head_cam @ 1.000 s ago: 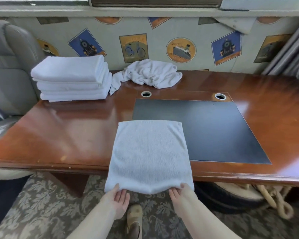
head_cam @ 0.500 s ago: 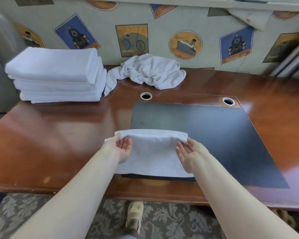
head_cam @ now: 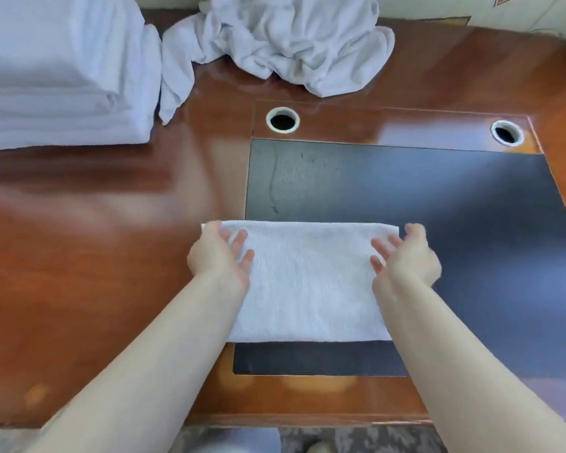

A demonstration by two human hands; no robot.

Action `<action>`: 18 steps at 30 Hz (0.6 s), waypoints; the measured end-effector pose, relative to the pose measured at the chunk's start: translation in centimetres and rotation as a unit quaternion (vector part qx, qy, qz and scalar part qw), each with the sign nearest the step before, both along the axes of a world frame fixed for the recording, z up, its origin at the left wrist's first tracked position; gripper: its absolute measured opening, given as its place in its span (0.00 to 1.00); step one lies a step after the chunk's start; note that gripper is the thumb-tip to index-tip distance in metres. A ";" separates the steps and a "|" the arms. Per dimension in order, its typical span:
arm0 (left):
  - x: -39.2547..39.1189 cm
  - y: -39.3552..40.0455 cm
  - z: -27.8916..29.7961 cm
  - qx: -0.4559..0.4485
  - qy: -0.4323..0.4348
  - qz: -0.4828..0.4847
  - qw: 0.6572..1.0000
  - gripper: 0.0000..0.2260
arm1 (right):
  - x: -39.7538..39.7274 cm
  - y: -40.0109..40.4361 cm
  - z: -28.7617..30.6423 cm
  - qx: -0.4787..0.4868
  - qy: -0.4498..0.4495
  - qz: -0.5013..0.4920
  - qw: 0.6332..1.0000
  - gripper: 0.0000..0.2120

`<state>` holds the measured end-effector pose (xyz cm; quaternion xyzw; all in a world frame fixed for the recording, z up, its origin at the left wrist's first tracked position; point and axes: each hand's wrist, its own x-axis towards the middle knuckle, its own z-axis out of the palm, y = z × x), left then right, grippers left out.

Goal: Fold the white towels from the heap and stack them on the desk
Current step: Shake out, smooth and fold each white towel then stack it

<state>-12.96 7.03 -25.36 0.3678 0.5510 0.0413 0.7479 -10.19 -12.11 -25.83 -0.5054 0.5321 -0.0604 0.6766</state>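
You've just brought the hanging half up, so the folded white terry towel (head_cam: 311,282) lies at six o'clock on the glossy wooden desk (head_cam: 95,256), your left hand (head_cam: 221,256) and right hand (head_cam: 406,258) seemingly relaxed at its ends, ready for another fold.

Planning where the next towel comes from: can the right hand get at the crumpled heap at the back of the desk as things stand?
Probably yes. The right hand rests open at the folded towel's edge, holding nothing, and only bare desk and dark mat lie between it and the heap. It would need a long forward stretch.
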 end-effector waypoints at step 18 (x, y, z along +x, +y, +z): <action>-7.3 7.8 -6.7 0.658 0.164 -0.502 0.536 0.26 | -5.5 -7.7 -7.2 -0.545 0.120 0.530 0.638 0.31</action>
